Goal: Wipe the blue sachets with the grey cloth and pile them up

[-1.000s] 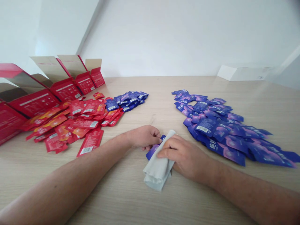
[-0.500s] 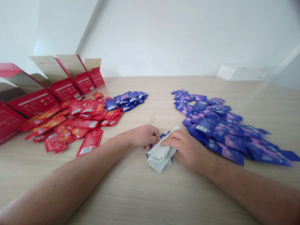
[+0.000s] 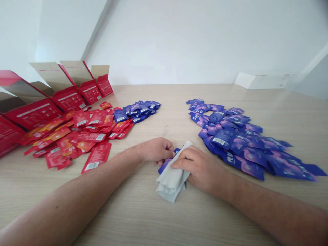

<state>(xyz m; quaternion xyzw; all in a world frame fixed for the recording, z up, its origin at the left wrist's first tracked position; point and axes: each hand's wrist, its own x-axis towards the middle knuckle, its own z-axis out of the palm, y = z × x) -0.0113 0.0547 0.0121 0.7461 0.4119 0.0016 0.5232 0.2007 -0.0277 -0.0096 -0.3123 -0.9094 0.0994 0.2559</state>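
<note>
Near the middle of the table, my left hand (image 3: 158, 150) pinches the edge of a blue-purple sachet (image 3: 165, 164). A folded whitish cloth (image 3: 172, 179) lies over much of that sachet, hiding it. My right hand (image 3: 198, 165) grips the cloth from the right, fingers pressed on its top. To the right spreads a heap of blue-purple sachets (image 3: 238, 140). Beyond my left hand sits a smaller heap of blue sachets (image 3: 138, 111), touching a pile of red-orange sachets (image 3: 88, 131) on the left.
Several open red cartons (image 3: 69, 97) stand in a row along the left, flaps raised. At the back right lies a white box (image 3: 261, 81) near the wall (image 3: 179, 41). The light wood table (image 3: 143, 212) runs under everything.
The cloth has slid a little toward me and left across the sachet, uncovering more of its purple face. My right hand moved with it; my left hand stays nearly in place.
</note>
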